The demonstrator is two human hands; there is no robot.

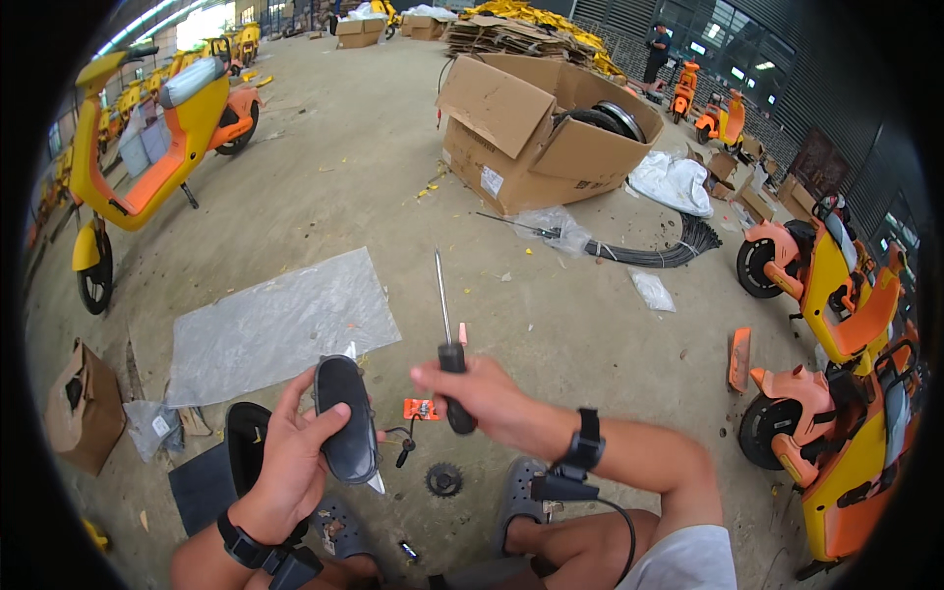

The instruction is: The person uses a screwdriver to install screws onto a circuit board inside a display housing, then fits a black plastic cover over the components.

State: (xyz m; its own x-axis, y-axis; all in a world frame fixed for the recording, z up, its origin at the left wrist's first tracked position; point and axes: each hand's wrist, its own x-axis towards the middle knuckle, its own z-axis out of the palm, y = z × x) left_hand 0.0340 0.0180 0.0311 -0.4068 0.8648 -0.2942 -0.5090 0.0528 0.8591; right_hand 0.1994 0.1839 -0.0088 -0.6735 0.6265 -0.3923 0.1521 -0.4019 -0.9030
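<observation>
My left hand [299,442] grips a dark oval plastic part [344,420], its thumb across the face; a pale pointed strip shows at both ends of it. To the right, my right hand [479,394] is closed around the black handle of a screwdriver [451,369], whose metal shaft points away from me. The two hands are apart. A toothed metal sprocket [444,480] lies on the floor between my feet. An orange card [421,409] and a short black cable [407,445] lie just beyond it. Beside my left wrist is a black curved shell [247,442].
A clear plastic sheet [280,324] lies ahead on the left. A big open carton [509,162] holds wheels; a bundle of black cables [649,254] lies before it. Yellow and orange scooters stand left [184,125] and right [818,287]. A person [658,55] stands far back.
</observation>
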